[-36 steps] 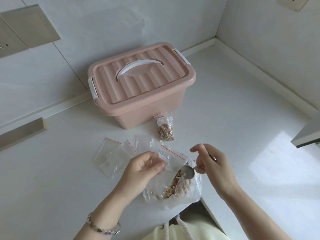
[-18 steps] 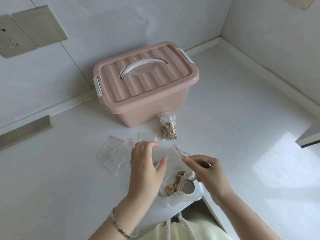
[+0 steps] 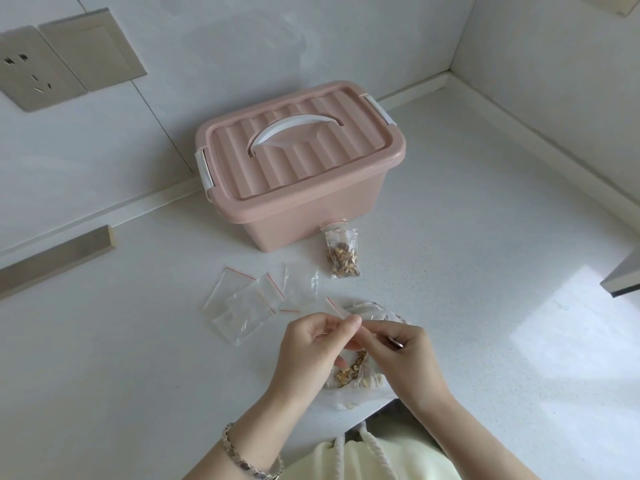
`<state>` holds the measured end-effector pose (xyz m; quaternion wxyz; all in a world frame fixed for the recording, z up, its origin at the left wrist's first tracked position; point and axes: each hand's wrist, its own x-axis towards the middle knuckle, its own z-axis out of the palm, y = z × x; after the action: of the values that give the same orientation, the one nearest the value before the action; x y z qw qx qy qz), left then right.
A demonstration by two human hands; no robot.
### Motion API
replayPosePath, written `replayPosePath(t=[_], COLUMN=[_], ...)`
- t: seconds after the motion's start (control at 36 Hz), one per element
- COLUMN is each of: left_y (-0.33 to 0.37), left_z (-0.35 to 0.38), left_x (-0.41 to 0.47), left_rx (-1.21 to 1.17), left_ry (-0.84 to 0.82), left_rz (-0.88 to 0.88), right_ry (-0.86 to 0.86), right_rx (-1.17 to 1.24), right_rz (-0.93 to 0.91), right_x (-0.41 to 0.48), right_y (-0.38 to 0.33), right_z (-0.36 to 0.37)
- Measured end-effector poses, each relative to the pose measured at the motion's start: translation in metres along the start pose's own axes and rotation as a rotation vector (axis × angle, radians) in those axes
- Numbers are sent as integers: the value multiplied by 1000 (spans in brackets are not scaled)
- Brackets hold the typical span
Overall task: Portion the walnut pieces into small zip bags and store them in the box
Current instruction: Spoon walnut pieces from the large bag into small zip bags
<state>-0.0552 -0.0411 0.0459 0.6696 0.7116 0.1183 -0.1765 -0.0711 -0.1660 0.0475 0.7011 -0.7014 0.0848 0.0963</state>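
Since half a second back: the hands have drawn together. The left hand (image 3: 308,351) no longer lies flat over the bags but pinches. The scoop that lay in the stock bag (image 3: 367,386) is now hidden under the hands. Box and loose bags have not moved.

Now: left hand and right hand (image 3: 401,362) both pinch the mouth of one zip bag (image 3: 337,308) by its red strip, fingertips meeting. They hold it just above the stock bag, at the near edge of the desk (image 3: 485,306). Walnuts (image 3: 353,368) show between the palms; cannot tell whether they sit in the zip bag or in the stock bag below.

One filled bag (image 3: 341,254) lies touching the front of the box (image 3: 304,202), whose lid is on. The empty bags (image 3: 246,306) overlap in a fan, left of the hands.

Handling, as judged:
- Zip bag is thin film: limp, slick, almost weightless. A portion would sag to the bottom.
- Best hold is the stiffer strip at the mouth, thumb and forefinger at each end.
- Squeezing the body risks crumbling the brittle pieces.

The step is either opening or sealing the mouth; which one is unclear. The lid must come off before anything is stored.
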Motion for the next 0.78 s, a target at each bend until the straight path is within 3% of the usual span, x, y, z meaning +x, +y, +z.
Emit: replayPosePath(t=[0.14, 0.44, 0.78], left_y=[2, -4, -8], left_z=[-2, -7, -10], left_x=[3, 6, 3], left_rx=[-50, -8, 273], left_ry=[-26, -146, -187], left_rz=[-50, 41, 155], right_ry=[-41, -33, -75], right_rx=[2, 69, -68], right_rz=[-3, 35, 35], right_x=[-1, 3, 3], right_y=[0, -2, 2], right_z=[-1, -9, -13])
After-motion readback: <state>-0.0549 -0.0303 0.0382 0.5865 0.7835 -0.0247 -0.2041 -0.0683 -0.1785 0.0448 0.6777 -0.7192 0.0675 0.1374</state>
